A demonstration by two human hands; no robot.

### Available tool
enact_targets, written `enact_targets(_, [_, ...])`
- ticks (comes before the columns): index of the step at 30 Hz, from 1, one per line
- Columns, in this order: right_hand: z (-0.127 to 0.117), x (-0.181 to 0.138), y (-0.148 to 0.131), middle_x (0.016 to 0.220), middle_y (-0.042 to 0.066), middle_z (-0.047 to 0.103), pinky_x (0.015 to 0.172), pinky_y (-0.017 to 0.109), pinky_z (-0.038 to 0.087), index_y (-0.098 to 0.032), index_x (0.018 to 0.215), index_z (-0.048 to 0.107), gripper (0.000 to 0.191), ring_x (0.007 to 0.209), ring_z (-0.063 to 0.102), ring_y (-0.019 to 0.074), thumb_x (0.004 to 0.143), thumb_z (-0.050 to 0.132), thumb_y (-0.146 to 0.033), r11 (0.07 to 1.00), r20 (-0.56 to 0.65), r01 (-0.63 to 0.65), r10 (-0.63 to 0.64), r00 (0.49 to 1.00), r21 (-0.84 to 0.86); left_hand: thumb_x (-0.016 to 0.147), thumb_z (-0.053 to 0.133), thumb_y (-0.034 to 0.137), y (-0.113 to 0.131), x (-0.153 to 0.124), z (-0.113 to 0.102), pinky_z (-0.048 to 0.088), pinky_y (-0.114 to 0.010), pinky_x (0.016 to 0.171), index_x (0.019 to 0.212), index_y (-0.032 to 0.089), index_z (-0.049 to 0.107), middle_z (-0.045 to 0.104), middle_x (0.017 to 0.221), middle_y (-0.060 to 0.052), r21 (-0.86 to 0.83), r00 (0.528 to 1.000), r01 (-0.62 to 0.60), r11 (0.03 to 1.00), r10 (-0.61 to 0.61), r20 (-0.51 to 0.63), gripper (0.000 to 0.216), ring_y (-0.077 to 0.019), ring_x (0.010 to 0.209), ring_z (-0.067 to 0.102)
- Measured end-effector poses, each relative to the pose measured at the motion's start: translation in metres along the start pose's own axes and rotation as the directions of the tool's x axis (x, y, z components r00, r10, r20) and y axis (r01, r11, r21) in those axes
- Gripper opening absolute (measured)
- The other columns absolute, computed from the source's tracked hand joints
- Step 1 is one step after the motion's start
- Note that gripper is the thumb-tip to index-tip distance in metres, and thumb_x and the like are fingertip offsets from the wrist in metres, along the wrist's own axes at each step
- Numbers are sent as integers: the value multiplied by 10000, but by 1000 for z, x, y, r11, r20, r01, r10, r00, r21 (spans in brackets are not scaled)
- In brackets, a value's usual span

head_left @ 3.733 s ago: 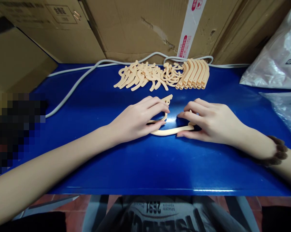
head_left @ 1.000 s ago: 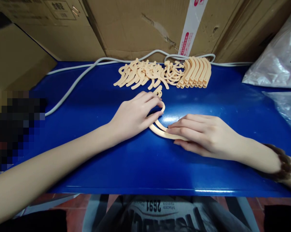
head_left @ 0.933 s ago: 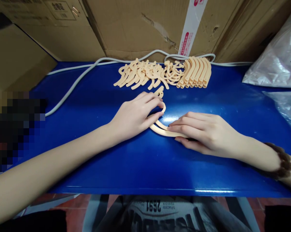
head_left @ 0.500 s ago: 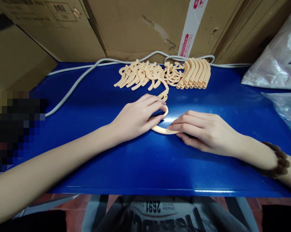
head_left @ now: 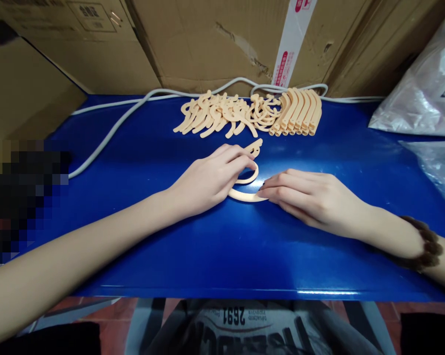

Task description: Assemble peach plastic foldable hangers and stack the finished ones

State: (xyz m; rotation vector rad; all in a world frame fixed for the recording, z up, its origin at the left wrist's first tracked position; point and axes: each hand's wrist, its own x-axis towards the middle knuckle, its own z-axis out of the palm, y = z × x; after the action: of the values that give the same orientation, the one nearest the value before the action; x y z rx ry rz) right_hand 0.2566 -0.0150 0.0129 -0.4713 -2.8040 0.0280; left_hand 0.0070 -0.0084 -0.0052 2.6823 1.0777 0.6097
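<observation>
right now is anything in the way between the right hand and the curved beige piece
Nothing visible: the right hand touches the curved beige piece, whose other end is hidden by the left hand.

The near curved piece [head_left: 246, 197] looks like smooth plastic, the table [head_left: 222, 256] glossy, the far cardboard [head_left: 203, 54] matt, the right bag [head_left: 422, 98] shiny plastic.

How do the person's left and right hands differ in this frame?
The left hand covers the left side of the beige curved work; the right hand closes on its right end. A brown bracelet circles the right hand's wrist; the left hand's is bare. Both are ungloved, over the blue table.
</observation>
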Motion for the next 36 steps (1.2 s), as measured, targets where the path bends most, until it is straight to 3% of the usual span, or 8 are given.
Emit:
enact_targets(20, [-1, 2, 2, 1092, 109, 704, 812, 332, 541, -142, 1127, 646, 258, 988, 635, 196, 1008, 425, -203, 998, 15, -43, 43, 999, -40, 1001, 414, 171, -2, 0, 2, 501, -384, 1003, 1191, 191, 578, 588, 1284, -82, 1, 998, -60, 998, 60, -10, 252, -218, 1195, 542])
enact_targets(36, [1, 1, 4, 1079, 110, 663, 757, 300, 499, -153, 1071, 651, 243, 944, 594, 185, 1006, 422, -201, 995, -1, -82, 82, 997, -62, 1004, 488, 413, 0, 1, -1, 524, -348, 948, 1183, 192, 588, 588, 1316, -89, 11, 991, -132, 991, 132, 31, 302, -228, 1221, 532])
